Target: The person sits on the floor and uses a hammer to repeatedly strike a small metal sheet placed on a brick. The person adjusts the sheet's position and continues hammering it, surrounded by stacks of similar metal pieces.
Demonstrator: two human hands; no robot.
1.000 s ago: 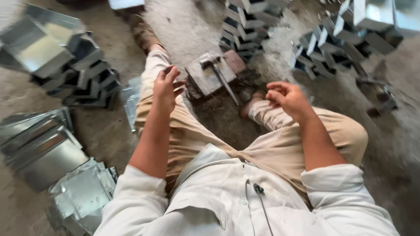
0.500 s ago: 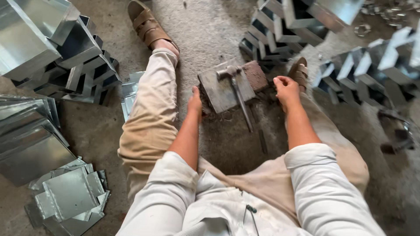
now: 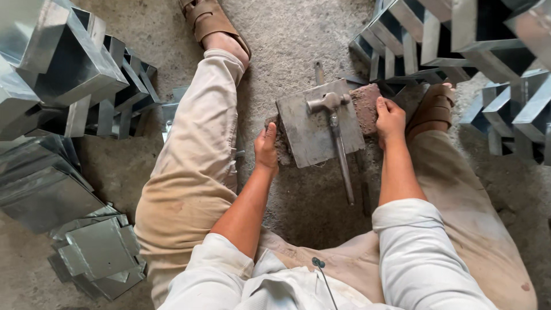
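Folded sheet-metal boxes [image 3: 63, 74] crowd the left edge, leaving bare concrete floor [image 3: 298, 34] between the legs. The left hand [image 3: 266, 147] grips the left edge of the steel plate [image 3: 318, 123], where a hammer [image 3: 336, 138] lies. The right hand [image 3: 390, 117] clasps the brick [image 3: 364, 103] beneath, beside more boxes [image 3: 459, 40].

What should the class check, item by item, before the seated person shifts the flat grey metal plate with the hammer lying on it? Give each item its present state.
1. Left hand on the near-left edge of the flat grey metal plate: ok, touching.
2. Right hand on the reddish-brown brick block at the plate's right side: ok, touching.
3. Grey metal hammer secured: not ok, it lies loose across the plate, handle overhanging toward the person.
4. Fingers clear underneath the plate: cannot tell, hidden.
5. Right foot in its brown sandal clear of the block: not ok, close beside it.
6. Stacked folded sheet-metal channels kept apart: ok.
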